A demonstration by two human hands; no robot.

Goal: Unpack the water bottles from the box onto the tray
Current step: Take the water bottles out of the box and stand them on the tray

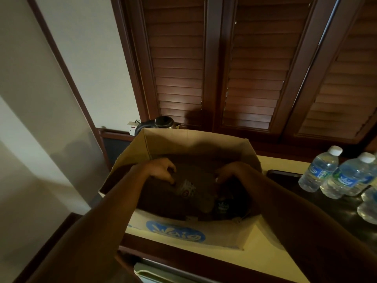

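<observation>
Open cardboard box (183,231) on pale counter (263,244), interior dark. Both hands inside: left hand (161,169) with fingers curled just above a bottle (186,188) lying in the box, contact not discernible; right hand (230,172) fingers bent, empty or gripping cannot tell. Second bottle (222,205) dimly visible lower in box. Right of box: dark tray (283,174) carrying upright water bottles (318,172). Kettle (163,122) behind box.

Both bare forearms stretch forward and converge, wrists bent downward. The left hand (163,169) curls its fingers loosely, thumb and fingertips pointing down. The right hand (230,172) arches likewise, fingers bent, facing the left, apart from it.
</observation>
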